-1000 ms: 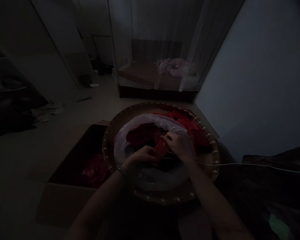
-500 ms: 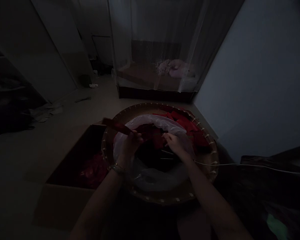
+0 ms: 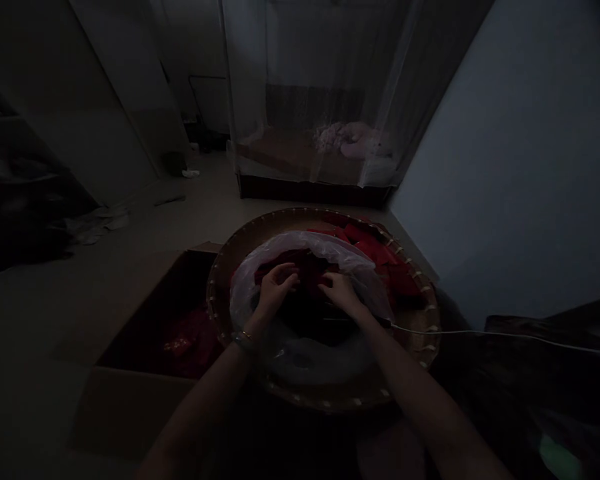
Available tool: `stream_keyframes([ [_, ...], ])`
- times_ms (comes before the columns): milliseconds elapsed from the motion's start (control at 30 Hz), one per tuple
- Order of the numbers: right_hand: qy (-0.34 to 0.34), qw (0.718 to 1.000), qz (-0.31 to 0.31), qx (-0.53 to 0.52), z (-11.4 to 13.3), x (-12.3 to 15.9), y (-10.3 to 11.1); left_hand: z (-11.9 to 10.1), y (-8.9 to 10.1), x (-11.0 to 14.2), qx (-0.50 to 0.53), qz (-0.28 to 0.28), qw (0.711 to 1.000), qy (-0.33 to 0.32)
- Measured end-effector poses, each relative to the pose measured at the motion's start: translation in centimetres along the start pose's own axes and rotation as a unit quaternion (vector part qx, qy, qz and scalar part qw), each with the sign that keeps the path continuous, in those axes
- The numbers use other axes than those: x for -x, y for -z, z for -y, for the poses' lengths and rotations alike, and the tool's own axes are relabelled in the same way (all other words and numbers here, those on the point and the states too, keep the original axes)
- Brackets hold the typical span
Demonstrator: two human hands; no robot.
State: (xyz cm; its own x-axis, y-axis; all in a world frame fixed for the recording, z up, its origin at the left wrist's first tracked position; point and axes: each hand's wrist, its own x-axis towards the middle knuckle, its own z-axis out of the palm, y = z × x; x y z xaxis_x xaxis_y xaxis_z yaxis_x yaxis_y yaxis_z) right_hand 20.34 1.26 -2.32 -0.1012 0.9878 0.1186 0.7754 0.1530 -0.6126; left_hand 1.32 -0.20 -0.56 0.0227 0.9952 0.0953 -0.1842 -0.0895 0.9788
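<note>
Both hands are over the dark middle of a clear plastic bag [image 3: 305, 360], which lies spread inside a round woven bamboo tray [image 3: 260, 223]. My left hand [image 3: 276, 287], with a bracelet at the wrist, has its fingers curved and apart, and no object shows in it. Facing it, my right hand [image 3: 341, 291] has its thumb and fingers bent and a gap between them. Dark red pieces [image 3: 307, 261] lie beyond and between the fingertips, too dim to name. Under the right wrist is a thin metal rod [image 3: 340, 319].
Flat red pieces [image 3: 375, 250] are heaped at the tray's far right. An open cardboard box [image 3: 135, 393] with shiny red packaging [image 3: 185, 343] stands left. A white cord [image 3: 480, 332] runs right. Behind is a netted bed [image 3: 310, 167]; a wall [image 3: 520, 167] rises on the right.
The long red piece that stuck out of my left hand is gone from it. My left hand has turned and its fingers have spread; my right hand has shifted slightly lower.
</note>
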Motion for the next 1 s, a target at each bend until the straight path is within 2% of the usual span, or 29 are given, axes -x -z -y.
stream_keyframes([
  [100,0.020,0.996,-0.002,-0.085,0.6,0.8,1.4,0.6,-0.2,0.0,-0.098,-0.023,0.989,-0.107],
  [167,0.013,0.984,0.041,-0.173,1.4,1.5,2.1,0.9,-0.2,0.1,-0.119,-0.015,0.985,-0.123],
  [267,-0.012,0.963,0.100,-0.249,2.6,2.4,2.4,1.2,-0.3,0.1,-0.106,-0.010,0.991,-0.077],
  [333,-0.015,0.957,0.116,-0.266,3.1,2.6,2.3,1.1,-0.4,0.1,-0.093,-0.018,0.994,-0.048],
  [400,-0.013,0.956,0.101,-0.275,3.3,2.7,2.0,0.9,-0.5,0.1,-0.083,-0.019,0.996,-0.035],
  [500,-0.051,0.955,0.035,-0.291,3.2,2.5,1.8,0.7,-0.7,0.2,-0.042,-0.022,0.999,-0.022],
  [567,-0.084,0.947,0.018,-0.310,2.9,2.3,1.8,0.6,-0.9,0.3,0.008,-0.028,1.000,0.002],
  [633,-0.091,0.941,0.006,-0.326,2.4,2.1,2.1,0.6,-0.9,0.3,0.039,-0.026,0.999,0.017],
  [733,-0.036,0.957,-0.027,-0.285,1.8,2.0,3.2,0.2,-0.6,0.4,0.015,-0.039,0.998,-0.038],
  [800,0.033,0.977,-0.002,-0.211,1.7,2.2,4.1,-0.1,-0.3,0.5,-0.043,-0.024,0.994,-0.096],
  [900,0.120,0.986,0.040,-0.112,2.3,2.7,4.8,0.0,0.0,0.9,-0.188,0.083,0.970,-0.129],
  [933,0.126,0.987,0.024,-0.093,2.7,2.8,4.8,0.2,0.0,1.0,-0.231,0.118,0.958,-0.125],
  [1000,0.114,0.991,-0.033,-0.063,3.4,3.1,4.3,0.8,-0.1,1.1,-0.280,0.143,0.942,-0.116],
])
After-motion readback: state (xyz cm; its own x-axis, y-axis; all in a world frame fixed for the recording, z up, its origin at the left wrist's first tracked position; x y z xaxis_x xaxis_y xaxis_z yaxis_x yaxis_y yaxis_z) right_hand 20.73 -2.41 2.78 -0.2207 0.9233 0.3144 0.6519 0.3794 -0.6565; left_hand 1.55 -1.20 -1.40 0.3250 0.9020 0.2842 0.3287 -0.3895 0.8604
